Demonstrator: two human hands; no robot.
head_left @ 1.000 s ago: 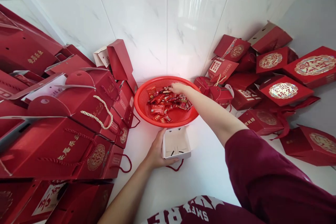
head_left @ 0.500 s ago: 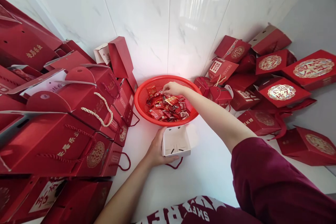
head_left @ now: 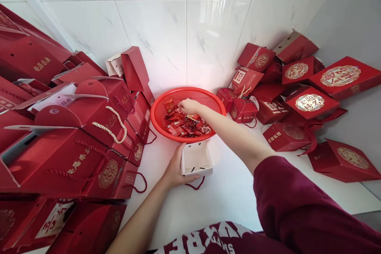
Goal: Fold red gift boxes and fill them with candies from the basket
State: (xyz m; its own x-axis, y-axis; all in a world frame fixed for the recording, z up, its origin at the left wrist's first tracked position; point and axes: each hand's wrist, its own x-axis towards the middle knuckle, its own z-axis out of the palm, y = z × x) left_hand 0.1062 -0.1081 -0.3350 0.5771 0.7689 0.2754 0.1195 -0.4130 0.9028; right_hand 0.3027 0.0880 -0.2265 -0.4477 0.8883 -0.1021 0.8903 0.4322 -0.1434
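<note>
My left hand (head_left: 177, 169) is wrapped round the side and bottom of a small open gift box (head_left: 197, 162), white inside, with a dark red cord handle (head_left: 196, 185) below it. The open side faces me and no sweets show in it. Beyond it stands a red plastic basket (head_left: 154, 117) with mesh walls, holding a heap of red-wrapped sweets (head_left: 187, 125). My right hand (head_left: 189, 106) reaches over the basket, its fingers bent down and together at the sweets. What lies between those fingertips is hidden.
Red gift boxes (head_left: 65, 158) with rope handles are stacked on the left. More red boxes (head_left: 309, 103) lie piled on the right, several with gold round emblems. A white tiled wall (head_left: 154, 39) rises behind the basket, and everything stands on a white tabletop (head_left: 229, 190).
My right hand has shifted slightly left within the basket, with its fingers still down at the sweets. The view has moved a little. My left hand keeps holding the box.
</note>
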